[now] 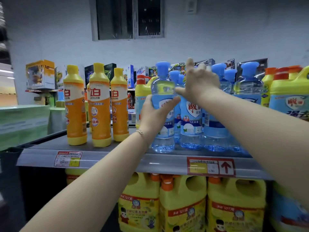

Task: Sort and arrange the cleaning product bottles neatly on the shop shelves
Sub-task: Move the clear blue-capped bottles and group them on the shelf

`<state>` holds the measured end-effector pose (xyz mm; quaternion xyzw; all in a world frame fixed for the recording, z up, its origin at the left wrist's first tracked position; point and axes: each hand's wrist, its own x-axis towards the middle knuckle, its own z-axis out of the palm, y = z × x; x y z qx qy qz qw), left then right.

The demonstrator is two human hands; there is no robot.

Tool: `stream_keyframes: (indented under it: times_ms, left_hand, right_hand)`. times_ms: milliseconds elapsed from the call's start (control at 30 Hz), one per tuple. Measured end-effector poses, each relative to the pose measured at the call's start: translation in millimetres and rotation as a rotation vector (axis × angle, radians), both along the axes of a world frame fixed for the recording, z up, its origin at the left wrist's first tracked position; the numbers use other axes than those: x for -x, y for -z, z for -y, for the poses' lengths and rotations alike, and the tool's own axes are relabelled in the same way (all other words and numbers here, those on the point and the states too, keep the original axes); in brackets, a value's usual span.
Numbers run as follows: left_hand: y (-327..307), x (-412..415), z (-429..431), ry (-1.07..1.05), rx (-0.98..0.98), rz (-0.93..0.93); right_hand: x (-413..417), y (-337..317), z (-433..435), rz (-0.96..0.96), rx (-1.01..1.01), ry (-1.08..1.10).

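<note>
Left hand (157, 113) clamped round the blue-capped detergent bottle (163, 84), slide it upright; let your right hand (199, 81), fingers splayed, steady three o'clock neighbours (191, 114)

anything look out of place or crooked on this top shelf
One yellow plastic jug with a red cap stands alone left of the clear blue-capped bottles, apart from the matching yellow jugs on the right. Nothing looks spilled or damaged.
</note>
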<state>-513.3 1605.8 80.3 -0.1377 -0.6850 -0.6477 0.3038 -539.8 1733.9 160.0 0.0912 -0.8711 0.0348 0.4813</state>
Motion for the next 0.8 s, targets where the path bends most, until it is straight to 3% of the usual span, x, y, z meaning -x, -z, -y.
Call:
stream_keyframes:
  times_ms: [100, 400, 500, 700, 800]
  left_hand:
    - [2, 2, -7, 0.02, 0.016, 0.022]
    - [13, 5, -19, 0.044, 0.054, 0.034]
    - [16, 9, -23, -0.052, 0.087, -0.037]
    - [20, 20, -31, -0.211, 0.109, -0.077]
    - [21, 21, -39, -0.243, 0.105, -0.099]
  right_hand:
    - [-5, -4, -2, -0.126, -0.143, 0.098]
    - [-14, 26, -32, -0.281, -0.145, -0.225]
    - [-19, 65, -48, -0.4, -0.148, -0.191]
    - [-21, 115, -84, -0.239, 0.018, -0.139]
    - [-22, 124, -92, -0.159, -0.013, -0.096]
